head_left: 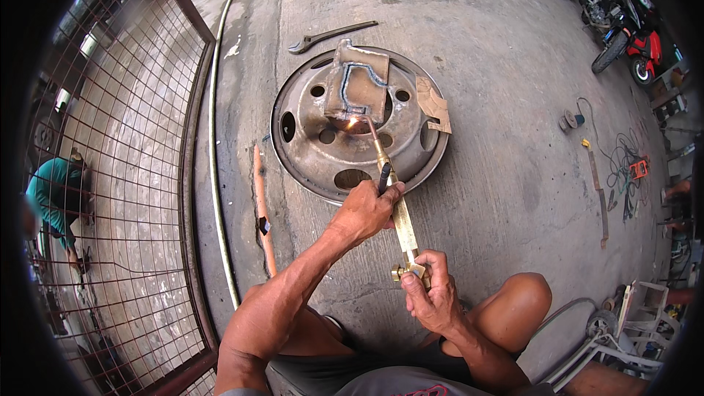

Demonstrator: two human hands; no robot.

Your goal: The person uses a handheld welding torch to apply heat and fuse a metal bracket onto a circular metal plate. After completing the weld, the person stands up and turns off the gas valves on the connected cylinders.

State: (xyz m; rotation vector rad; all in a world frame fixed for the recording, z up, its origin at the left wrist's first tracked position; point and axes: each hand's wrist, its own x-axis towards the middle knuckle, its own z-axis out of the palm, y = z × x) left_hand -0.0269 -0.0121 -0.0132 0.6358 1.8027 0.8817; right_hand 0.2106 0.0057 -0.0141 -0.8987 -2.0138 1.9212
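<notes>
A brass cutting torch (404, 229) slants up and away from me, its bent copper tip over a steel wheel rim (304, 152). My left hand (367, 209) is closed around the front of the torch body, beside a black lever or grip piece. Farther back, my right hand (434, 295) holds the torch's rear end next to a round brass knob (398, 272). A small orange flame (353, 123) glows at the near edge of a rusty steel plate (369, 88) lying on the rim. An angular, bluish-dark line runs across the plate.
An adjustable wrench (331, 37) lies beyond the rim, and brown cardboard (433, 105) rests on its right side. A copper-coloured pipe (262, 209), a long hose (213, 132) and a mesh gate (139, 176) stand left. Behind the mesh, a person (55, 194) bends down. Cables (627, 165) and motorcycles (623, 22) are right.
</notes>
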